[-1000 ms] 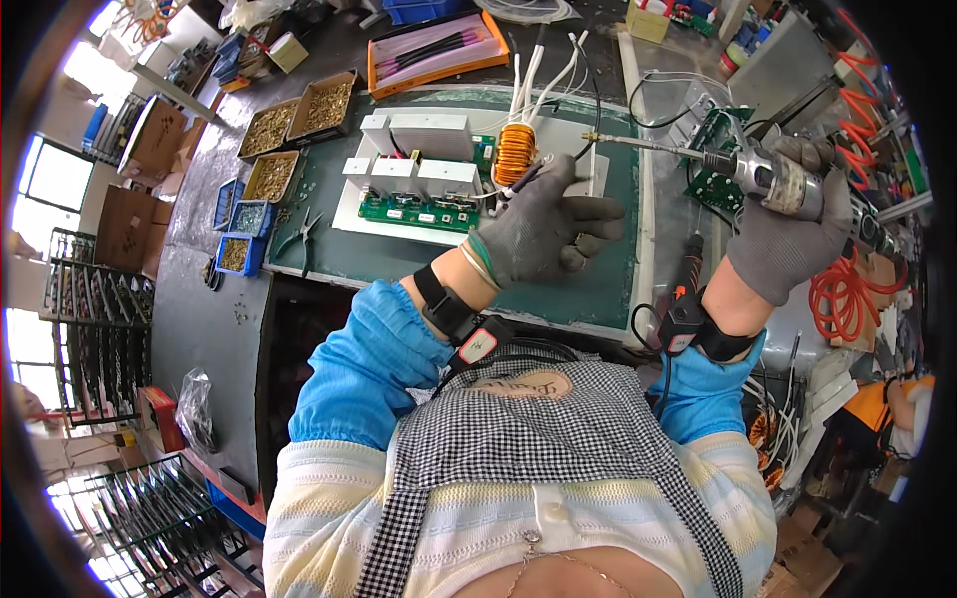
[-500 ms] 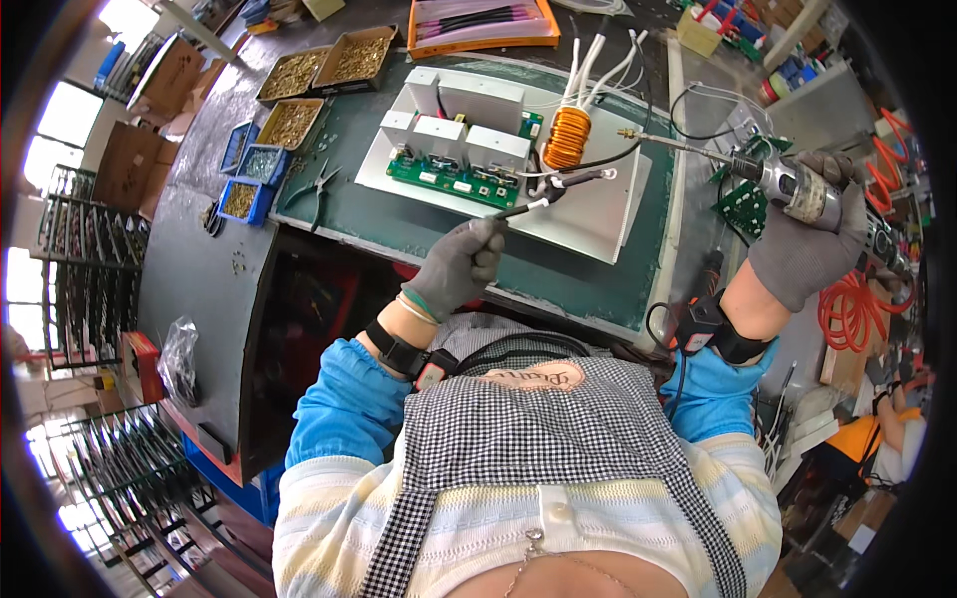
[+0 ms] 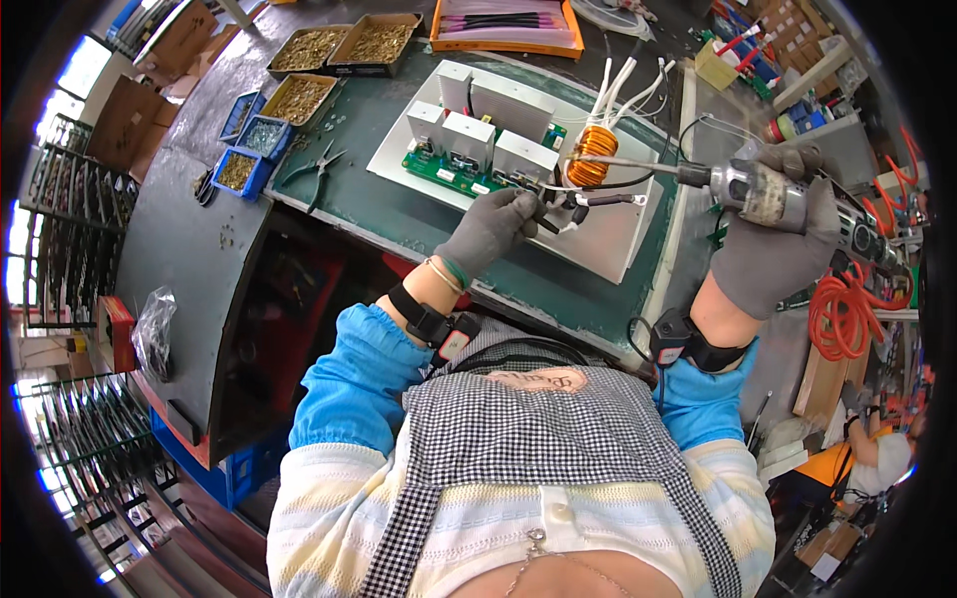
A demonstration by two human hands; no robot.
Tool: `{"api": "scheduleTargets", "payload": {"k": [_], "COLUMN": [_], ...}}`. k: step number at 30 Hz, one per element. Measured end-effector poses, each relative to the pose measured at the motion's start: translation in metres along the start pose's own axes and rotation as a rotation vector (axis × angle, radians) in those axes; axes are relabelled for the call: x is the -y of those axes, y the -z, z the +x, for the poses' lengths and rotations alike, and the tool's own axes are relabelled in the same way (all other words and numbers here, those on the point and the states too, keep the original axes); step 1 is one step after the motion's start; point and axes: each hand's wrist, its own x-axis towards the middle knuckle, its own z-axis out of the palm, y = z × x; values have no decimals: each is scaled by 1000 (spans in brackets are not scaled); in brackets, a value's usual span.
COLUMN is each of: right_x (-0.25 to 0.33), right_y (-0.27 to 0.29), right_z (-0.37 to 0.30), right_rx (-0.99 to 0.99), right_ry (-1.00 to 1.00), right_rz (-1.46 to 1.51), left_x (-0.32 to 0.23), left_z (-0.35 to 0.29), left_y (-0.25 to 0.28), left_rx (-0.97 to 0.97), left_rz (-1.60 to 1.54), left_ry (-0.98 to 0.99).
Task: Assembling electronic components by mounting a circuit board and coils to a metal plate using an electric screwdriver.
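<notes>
My left hand, in a grey glove, pinches a black cable at the near edge of the circuit board. My right hand, also gloved, is closed around a metal power screwdriver. Its long bit points left, passing in front of an orange copper coil; whether the tip touches anything cannot be made out. The green circuit board with silver heat-sink blocks sits on a white metal plate. A dark lead with a ring terminal lies over the plate.
Green-handled pliers lie on the green mat. Trays of brass-coloured screws and small blue bins stand at the far left. An orange tray holds dark cables. A red coiled hose hangs at right.
My right hand has brought the screwdriver leftward, its bit now reaching across the coil toward the board. My left hand has moved right and up to the board's near edge with the cable.
</notes>
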Motion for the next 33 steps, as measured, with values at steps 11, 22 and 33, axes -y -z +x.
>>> {"api": "scheduleTargets", "payload": {"k": [11, 22, 33], "right_x": [-61, -98, -117], "right_y": [-27, -28, -48], "right_z": [-41, -41, -33], "right_rx": [254, 300, 350], "right_ry": [-30, -156, -362], "right_rz": [-288, -468, -496], "left_x": [3, -5, -2], "left_z": [-9, 0, 7], "left_y": [-18, -20, -19], "left_rx": [-72, -186, -201], "left_rz": [-195, -24, 89], "left_ry": [168, 250, 299]}}
